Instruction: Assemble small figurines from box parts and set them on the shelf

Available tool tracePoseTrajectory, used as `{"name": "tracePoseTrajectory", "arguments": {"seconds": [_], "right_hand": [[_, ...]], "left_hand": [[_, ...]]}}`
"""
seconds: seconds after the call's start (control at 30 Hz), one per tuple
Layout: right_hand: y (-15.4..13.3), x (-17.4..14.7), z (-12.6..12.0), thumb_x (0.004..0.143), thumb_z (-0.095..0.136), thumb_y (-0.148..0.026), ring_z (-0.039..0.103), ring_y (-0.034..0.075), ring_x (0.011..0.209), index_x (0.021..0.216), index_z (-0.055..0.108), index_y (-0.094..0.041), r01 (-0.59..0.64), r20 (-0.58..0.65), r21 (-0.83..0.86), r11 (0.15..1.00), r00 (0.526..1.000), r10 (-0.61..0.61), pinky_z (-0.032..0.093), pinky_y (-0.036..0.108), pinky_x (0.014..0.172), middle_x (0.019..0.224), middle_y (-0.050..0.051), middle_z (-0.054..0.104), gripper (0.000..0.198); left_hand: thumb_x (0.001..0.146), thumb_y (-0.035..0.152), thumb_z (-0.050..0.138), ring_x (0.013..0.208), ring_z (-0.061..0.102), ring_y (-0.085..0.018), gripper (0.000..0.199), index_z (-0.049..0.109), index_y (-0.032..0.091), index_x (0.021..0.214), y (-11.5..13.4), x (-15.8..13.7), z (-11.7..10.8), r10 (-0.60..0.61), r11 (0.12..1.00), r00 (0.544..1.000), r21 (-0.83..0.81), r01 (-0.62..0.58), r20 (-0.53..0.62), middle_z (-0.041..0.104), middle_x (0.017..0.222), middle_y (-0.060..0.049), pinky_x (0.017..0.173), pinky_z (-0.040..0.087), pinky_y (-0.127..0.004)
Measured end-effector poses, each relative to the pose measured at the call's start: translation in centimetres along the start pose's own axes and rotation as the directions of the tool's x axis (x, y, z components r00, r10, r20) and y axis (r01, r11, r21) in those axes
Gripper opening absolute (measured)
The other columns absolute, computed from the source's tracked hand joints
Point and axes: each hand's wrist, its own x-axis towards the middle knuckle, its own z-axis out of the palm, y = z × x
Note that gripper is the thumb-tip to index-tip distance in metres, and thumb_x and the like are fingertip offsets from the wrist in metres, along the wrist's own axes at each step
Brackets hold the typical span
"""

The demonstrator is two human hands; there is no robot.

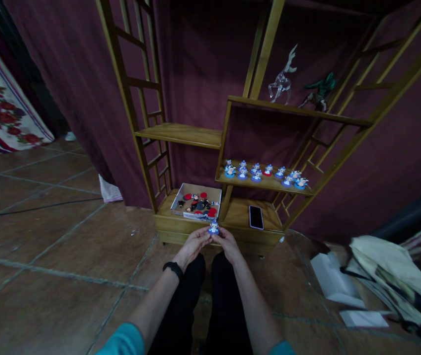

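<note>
Both hands — left (194, 243), right (226, 242) — pinch one figurine (213, 228) between fingertips, steadying it upright over the shelf's (180, 224) front edge, near the box (195, 201) of parts.

The small blue-and-white toy figure (213, 228) is too tiny for its details to be read, and the fingers (206, 236) cover its base. The pieces in the shallow white cardboard box (197, 200) blur into dark and red shapes. Both teal sleeves are cut off by the lower edge.
</note>
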Motion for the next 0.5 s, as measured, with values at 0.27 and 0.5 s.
{"name": "tracePoseTrajectory", "arguments": {"seconds": [0.27,0.5], "right_hand": [[0.18,0.08,0.03,0.058,0.072,-0.031,0.059,0.019,0.085,0.095,0.065,-0.022,0.013,0.017,-0.021,1.0,1.0,-0.012,0.043,0.034,0.083,0.091,0.001,0.068,0.039],[-0.18,-0.12,0.06,0.059,0.071,-0.031,0.059,0.019,0.085,0.096,0.065,-0.022,0.025,0.018,-0.039,0.999,1.0,-0.025,0.043,0.033,0.083,0.091,0.001,0.068,0.038]], "left_hand": [[0.064,0.011,0.072,0.082,0.063,-0.014,0.039,0.063,0.012,0.102,-0.05,0.09,-0.07,0.005,1.0,1.0,-0.002,-0.005,-0.008,0.068,0.096,-0.011,0.083,0.045,-0.026],[0.066,0.013,0.071,0.084,0.063,-0.014,0.037,0.064,0.012,0.102,-0.04,0.05,-0.06,0.019,1.0,1.0,-0.011,-0.019,0.001,0.067,0.098,-0.011,0.084,0.045,-0.027]]}}
